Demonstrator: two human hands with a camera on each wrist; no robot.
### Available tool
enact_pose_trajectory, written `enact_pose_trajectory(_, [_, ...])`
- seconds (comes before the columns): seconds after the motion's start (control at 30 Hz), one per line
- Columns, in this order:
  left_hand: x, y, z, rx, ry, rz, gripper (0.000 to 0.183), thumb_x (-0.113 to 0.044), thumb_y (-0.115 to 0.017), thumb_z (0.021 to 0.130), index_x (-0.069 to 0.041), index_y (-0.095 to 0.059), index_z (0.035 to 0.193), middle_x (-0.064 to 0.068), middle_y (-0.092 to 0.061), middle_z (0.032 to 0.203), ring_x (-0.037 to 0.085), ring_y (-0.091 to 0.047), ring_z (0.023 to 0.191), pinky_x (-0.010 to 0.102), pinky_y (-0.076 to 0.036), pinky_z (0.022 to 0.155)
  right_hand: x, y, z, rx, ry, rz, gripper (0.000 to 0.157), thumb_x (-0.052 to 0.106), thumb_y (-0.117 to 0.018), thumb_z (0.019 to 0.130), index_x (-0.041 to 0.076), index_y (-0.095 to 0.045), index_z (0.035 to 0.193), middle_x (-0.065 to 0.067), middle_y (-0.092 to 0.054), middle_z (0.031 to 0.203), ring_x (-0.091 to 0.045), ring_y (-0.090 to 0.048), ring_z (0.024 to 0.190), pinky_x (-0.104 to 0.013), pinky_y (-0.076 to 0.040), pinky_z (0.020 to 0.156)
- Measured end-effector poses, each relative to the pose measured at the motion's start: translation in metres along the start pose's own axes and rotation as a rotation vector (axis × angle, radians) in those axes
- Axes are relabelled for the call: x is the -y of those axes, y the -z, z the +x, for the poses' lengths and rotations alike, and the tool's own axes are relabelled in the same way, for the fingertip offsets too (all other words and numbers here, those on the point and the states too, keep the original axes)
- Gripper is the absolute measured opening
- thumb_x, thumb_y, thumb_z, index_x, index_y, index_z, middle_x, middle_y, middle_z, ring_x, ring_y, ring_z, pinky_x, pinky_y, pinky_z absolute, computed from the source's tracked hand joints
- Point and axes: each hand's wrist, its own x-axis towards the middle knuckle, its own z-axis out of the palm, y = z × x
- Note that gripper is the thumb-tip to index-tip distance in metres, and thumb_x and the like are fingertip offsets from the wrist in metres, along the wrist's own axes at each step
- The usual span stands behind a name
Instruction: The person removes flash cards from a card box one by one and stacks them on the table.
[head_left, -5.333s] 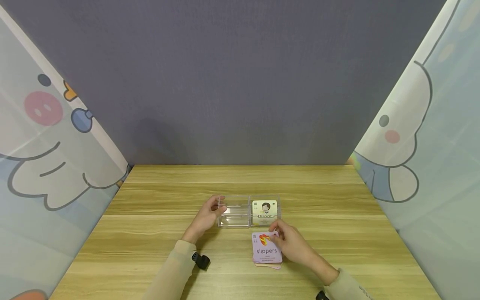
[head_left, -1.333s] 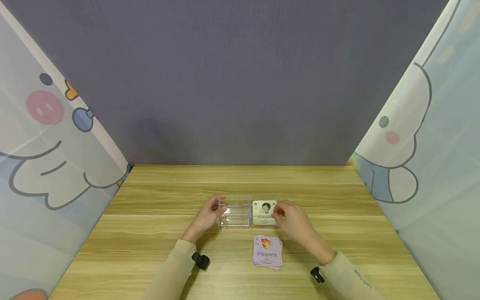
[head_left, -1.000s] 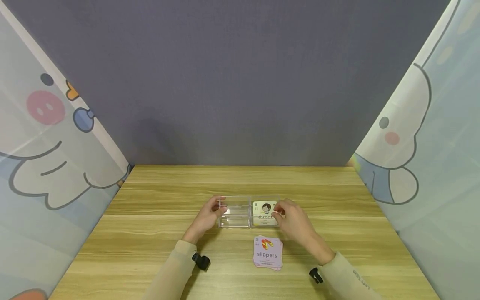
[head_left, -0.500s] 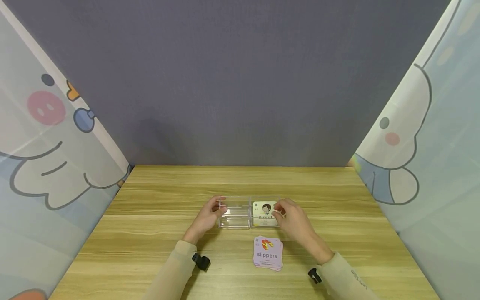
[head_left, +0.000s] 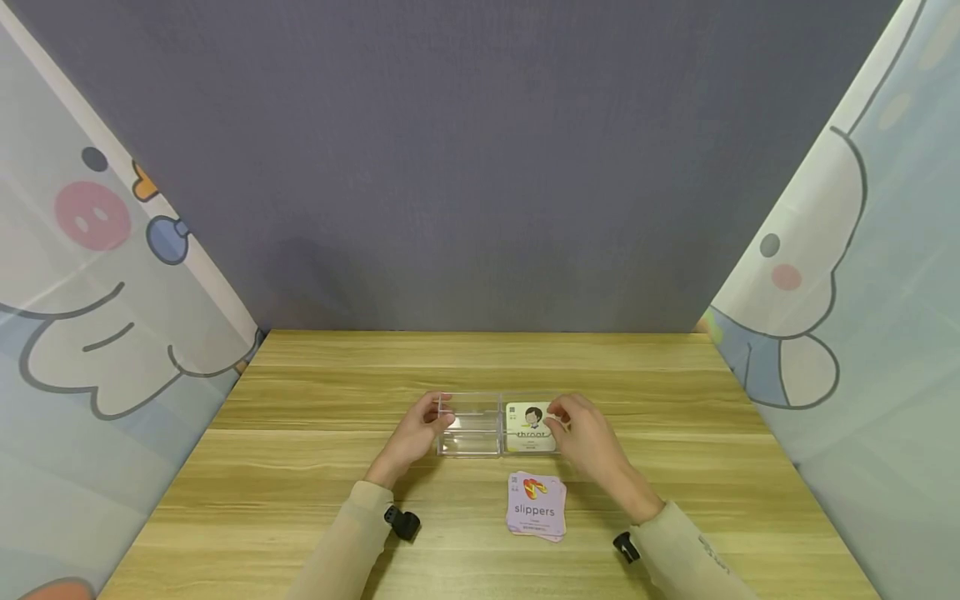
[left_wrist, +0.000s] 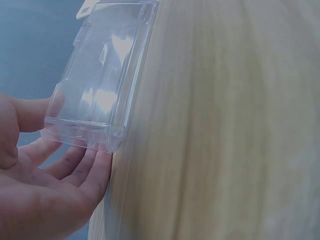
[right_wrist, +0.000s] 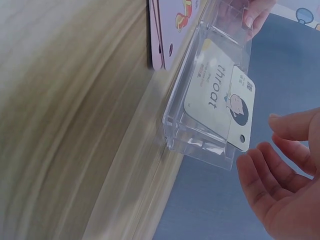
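Observation:
My left hand (head_left: 411, 435) grips the left end of a clear plastic box (head_left: 468, 423), thumb on the near side and fingers curled under its end in the left wrist view. A white card (right_wrist: 215, 85) printed "throat" with a cartoon head lies tilted in the box's right compartment, its top edge sticking out. Beside that card's right edge is my right hand (head_left: 588, 433); in the right wrist view its fingers are loosely bent, apart from the card and holding nothing. In front of the box lies a small stack of purple "slippers" cards (head_left: 536, 507), edges slightly uneven.
The box stands on a wood-grain table (head_left: 300, 467). A dark grey panel (head_left: 480, 167) rises behind the table, and cartoon-printed curtains (head_left: 900, 333) hang at both sides. Black straps (head_left: 402, 523) sit at both wrists.
Since the oldest frame, my right hand has left the slippers cards and moved up to the box's right end. In the last second it shifts only slightly; my left hand stays put.

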Motion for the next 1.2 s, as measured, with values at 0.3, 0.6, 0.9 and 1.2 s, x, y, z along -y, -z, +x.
enact_pose_trajectory(0.3, [0.001,0.0,0.0,0.001,-0.007,0.006,0.04,-0.015,-0.061,0.103,-0.009,-0.054,0.142,0.011,-0.063,0.127,0.034,-0.055,0.123,0.055,-0.045,0.102,-0.002,0.0,0.003,-0.007,0.004,-0.006,0.012,0.007,-0.078,0.088,0.008,-0.07,0.097,0.0,-0.063,0.093,-0.016,-0.06,0.085,-0.035,-0.053,0.074])
enact_pose_trajectory(0.6, [-0.001,0.0,-0.002,0.008,-0.003,0.019,0.041,-0.016,-0.06,0.104,-0.009,-0.053,0.144,0.011,-0.063,0.127,0.033,-0.055,0.122,0.054,-0.046,0.1,-0.006,-0.002,0.007,-0.023,0.022,-0.024,0.013,0.004,-0.079,0.087,0.006,-0.071,0.097,-0.004,-0.065,0.093,-0.019,-0.062,0.085,-0.037,-0.055,0.073])
enact_pose_trajectory(0.9, [0.0,0.0,-0.001,0.017,-0.009,-0.006,0.042,-0.017,-0.061,0.104,-0.008,-0.052,0.143,0.011,-0.062,0.128,0.033,-0.056,0.121,0.053,-0.046,0.1,-0.009,-0.004,0.009,-0.019,0.009,-0.022,0.015,0.005,-0.078,0.088,0.004,-0.071,0.101,-0.007,-0.067,0.1,-0.024,-0.064,0.094,-0.041,-0.056,0.079])
enact_pose_trajectory(1.2, [0.0,0.0,-0.001,0.015,-0.01,-0.002,0.042,-0.017,-0.061,0.104,-0.008,-0.052,0.144,0.012,-0.062,0.128,0.033,-0.056,0.121,0.054,-0.046,0.1,-0.009,-0.006,0.013,-0.032,0.033,-0.066,0.017,0.004,-0.078,0.087,0.003,-0.071,0.103,-0.008,-0.066,0.1,-0.027,-0.064,0.095,-0.043,-0.057,0.079])
